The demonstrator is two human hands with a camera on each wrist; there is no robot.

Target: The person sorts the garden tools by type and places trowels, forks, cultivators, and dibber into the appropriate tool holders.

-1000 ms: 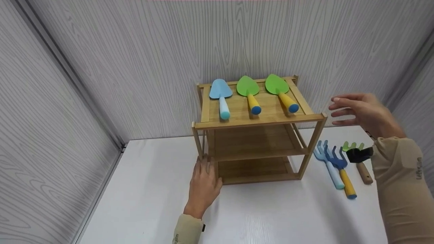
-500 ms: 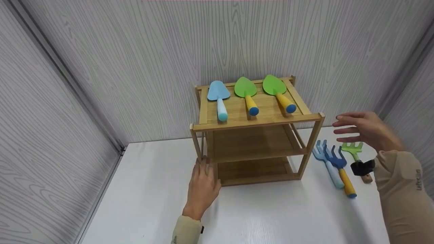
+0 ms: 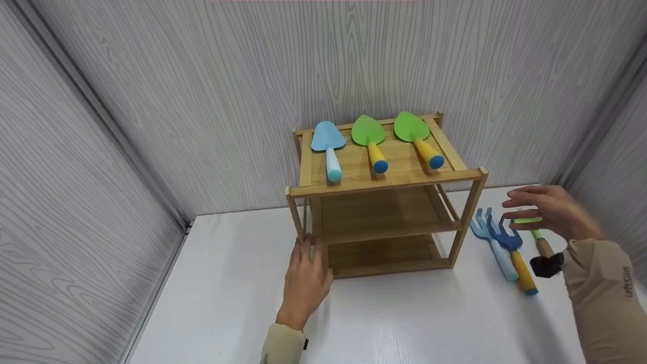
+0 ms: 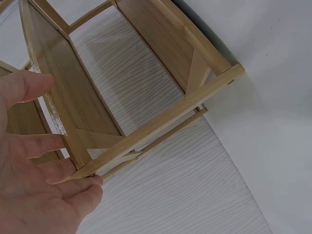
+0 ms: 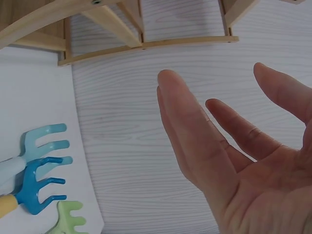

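Observation:
At the left front leg of a wooden three-tier shelf (image 3: 386, 232), my left hand (image 3: 305, 283) touches the wood. The left wrist view shows its fingertips against the leg and frame (image 4: 156, 124), the thumb held apart. My right hand (image 3: 553, 210) hovers over the tools on the right with nothing in its grasp, fingers loosely extended. Beneath it lies a green hand rake (image 3: 543, 245) with a brown handle, partly hidden by the hand and wrist strap. Beside that are a dark blue hand fork (image 3: 520, 265) with a yellow handle and a light blue hand fork (image 3: 503, 260), overlapping.
Across the shelf top lie a light blue trowel (image 3: 328, 139) and two green trowels (image 3: 368, 132) with yellow handles. The shelf stands on a white table (image 3: 394, 318) close to the wood-grain back wall (image 3: 242, 101). A side wall rises at left.
My right hand has come down from beside the shelf top to just above the green hand rake. My left hand has stayed at the shelf leg.

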